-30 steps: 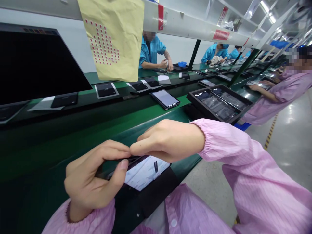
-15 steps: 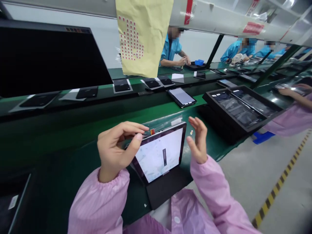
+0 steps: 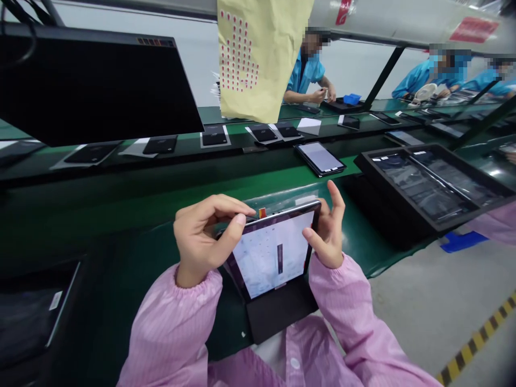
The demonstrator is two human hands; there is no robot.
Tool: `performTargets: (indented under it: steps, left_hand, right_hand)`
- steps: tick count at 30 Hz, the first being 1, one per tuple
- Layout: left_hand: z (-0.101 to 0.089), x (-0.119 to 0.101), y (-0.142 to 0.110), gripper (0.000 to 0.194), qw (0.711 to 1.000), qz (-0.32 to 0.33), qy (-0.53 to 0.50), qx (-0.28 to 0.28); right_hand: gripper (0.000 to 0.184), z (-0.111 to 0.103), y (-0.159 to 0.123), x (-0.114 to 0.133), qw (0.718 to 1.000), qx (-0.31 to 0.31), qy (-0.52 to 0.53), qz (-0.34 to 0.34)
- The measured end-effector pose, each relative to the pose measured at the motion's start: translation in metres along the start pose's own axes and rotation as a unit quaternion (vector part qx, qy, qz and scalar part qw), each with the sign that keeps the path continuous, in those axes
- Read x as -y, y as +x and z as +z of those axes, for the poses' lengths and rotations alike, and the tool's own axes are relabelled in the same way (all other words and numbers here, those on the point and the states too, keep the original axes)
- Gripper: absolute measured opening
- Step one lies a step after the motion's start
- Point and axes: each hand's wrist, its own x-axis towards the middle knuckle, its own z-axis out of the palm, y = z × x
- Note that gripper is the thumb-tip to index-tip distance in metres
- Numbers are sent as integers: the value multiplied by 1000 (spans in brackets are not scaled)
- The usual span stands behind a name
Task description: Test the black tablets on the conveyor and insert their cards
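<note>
A tablet (image 3: 278, 252) with a lit screen stands tilted on a dark folding cover (image 3: 278, 314). My left hand (image 3: 207, 236) is closed at its upper left corner, thumb in front and fingers along the top edge. Beside those fingertips, a small orange-red card (image 3: 263, 213) sticks up at the top edge. At the tablet's right edge is my right hand (image 3: 331, 234), its thumb in front of the screen, the index finger pointing up and other fingers partly hidden behind the edge.
Behind the tablet lies another tablet (image 3: 321, 159) with a pale screen. A black tray (image 3: 427, 212) with wrapped devices stands to the right. Dark devices on white sheets (image 3: 215, 136) line the far belt. A monitor (image 3: 97, 86) hangs upper left. Co-workers in blue (image 3: 310, 72) sit opposite.
My right hand has moved from beside the tablet onto its right edge. A tiny pale chip seen near that hand is now hidden. My left hand stays at the corner; the view has shifted.
</note>
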Motion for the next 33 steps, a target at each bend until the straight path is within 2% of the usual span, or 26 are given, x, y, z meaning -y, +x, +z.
performTargets:
  steps: [5, 12, 20, 28, 33]
  left_hand:
    - [0, -5, 0, 13, 1000, 1, -11, 8]
    - [1, -8, 1, 10, 1000, 15, -14, 11]
    - [1, -16, -1, 12, 999, 46, -18, 16]
    - [0, -21, -3, 11, 998, 52, -5, 19]
    - [0, -20, -3, 11, 998, 59, -7, 23]
  right_hand:
    - [80, 9, 3, 4, 998, -37, -48, -18]
    - [74, 8, 1, 9, 993, -44, -106, -15]
    - [73, 3, -4, 11, 994, -41, -101, -21]
    - [71, 0, -5, 19, 988, -27, -143, -41]
    - [71, -2, -4, 12, 993, -28, -95, -68]
